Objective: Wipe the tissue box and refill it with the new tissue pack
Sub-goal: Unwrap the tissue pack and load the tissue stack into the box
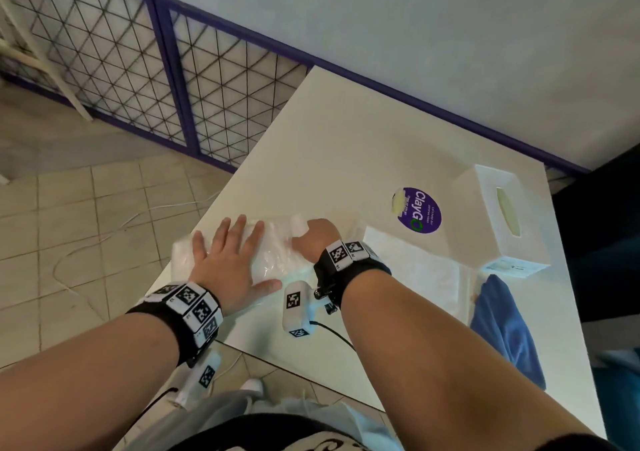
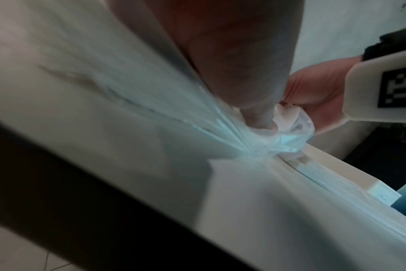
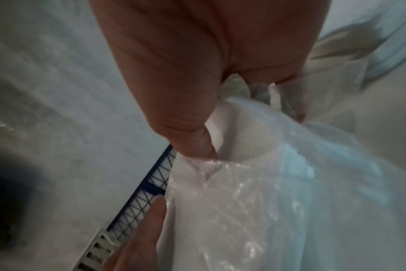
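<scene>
The new tissue pack (image 1: 273, 253), white tissues in clear plastic wrap, lies near the table's left front corner. My left hand (image 1: 228, 263) lies flat on it with straight fingers, pressing it down. My right hand (image 1: 313, 235) grips the pack's right end; in the right wrist view its thumb (image 3: 192, 139) pinches the crinkled wrap (image 3: 243, 201) at an opening over white tissue. The bunched wrap (image 2: 278, 143) shows in the left wrist view. The white tissue box (image 1: 485, 228) stands at the right, slot up, apart from both hands.
A flat white stack (image 1: 412, 267) lies between the pack and the box. A blue cloth (image 1: 502, 329) lies at the table's right front. A purple sticker (image 1: 419, 211) is on the white table (image 1: 346, 138). Tiled floor and a mesh fence lie left.
</scene>
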